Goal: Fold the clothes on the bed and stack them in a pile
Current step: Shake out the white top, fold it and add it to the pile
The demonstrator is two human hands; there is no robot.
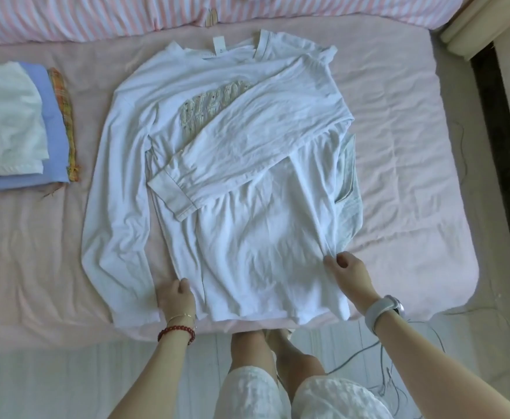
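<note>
A white long-sleeved shirt (241, 237) with pale lettering lies spread face up on the pink bed (405, 140), collar at the far side. Its right sleeve is folded diagonally across the chest, and the left sleeve hangs straight down along its left side. My left hand (176, 297) grips the lower left hem area of the shirt. At the lower right side my right hand (349, 272) pinches the shirt's edge. A grey garment (349, 189) peeks out from under the shirt's right side. A pile of folded clothes (15, 125) sits at the left edge.
A pink-and-white striped cover (96, 16) runs along the far side of the bed. Thin cables (393, 358) trail on the light floor at the right. A dark gap and pale furniture (489, 31) border the bed's right side.
</note>
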